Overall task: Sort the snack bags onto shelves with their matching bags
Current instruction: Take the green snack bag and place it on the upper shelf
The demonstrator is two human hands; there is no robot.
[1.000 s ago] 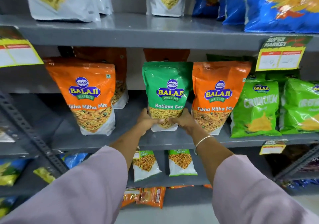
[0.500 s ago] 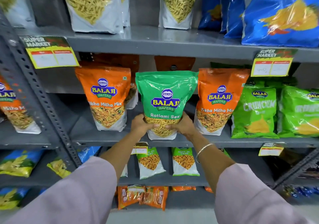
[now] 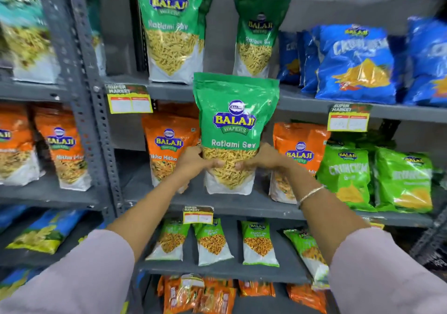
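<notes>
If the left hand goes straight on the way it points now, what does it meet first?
The left hand, gripping the green bag, points forward and right. It would probably meet the orange bag standing behind it, though depth is unclear.

Hidden: green Ratlami Sev bag (image 3: 235, 130) covered the orange bags' (image 3: 169, 149) near edges and the shelf edge (image 3: 302, 107) behind its top | Hands: fingers of the left hand (image 3: 193, 160) and right hand (image 3: 263, 159) behind that bag unseen | Cut off: Ratlami Sev bag above-left (image 3: 170, 30) by the top edge | Blurred: price tags (image 3: 348, 120) right of it, unreadable
</notes>
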